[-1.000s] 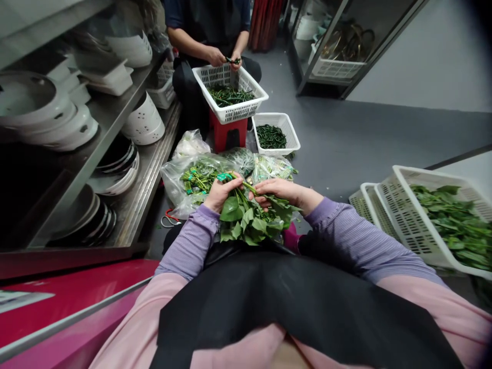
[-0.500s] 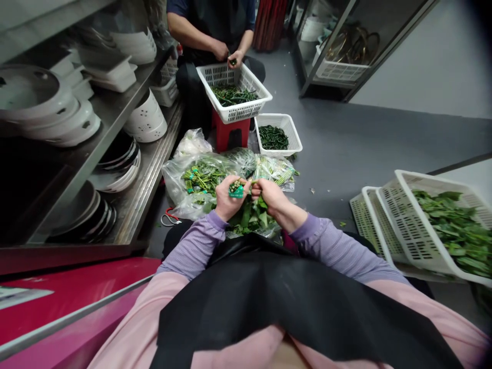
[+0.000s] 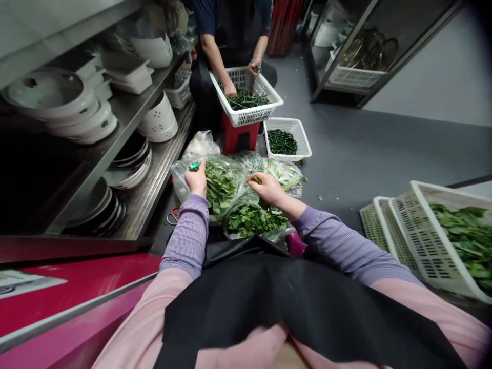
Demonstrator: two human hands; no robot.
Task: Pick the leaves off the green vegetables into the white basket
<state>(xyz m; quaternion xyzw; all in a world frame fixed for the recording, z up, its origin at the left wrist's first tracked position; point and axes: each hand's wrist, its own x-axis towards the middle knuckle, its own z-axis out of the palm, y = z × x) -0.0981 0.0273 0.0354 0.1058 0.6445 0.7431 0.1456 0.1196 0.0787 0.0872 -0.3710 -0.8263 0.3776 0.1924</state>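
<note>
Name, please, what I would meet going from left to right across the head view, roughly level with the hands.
Stacked dark plates, red-handled scissors, the left hand, the right hand, white basket with leafy greens.

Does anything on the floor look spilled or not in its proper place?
Two small things. A few pale scraps lie loose on the floor, right of the plastic bags; they look dropped. Scissors lie on the floor near the shelf, perhaps an odd place for a tool.
</note>
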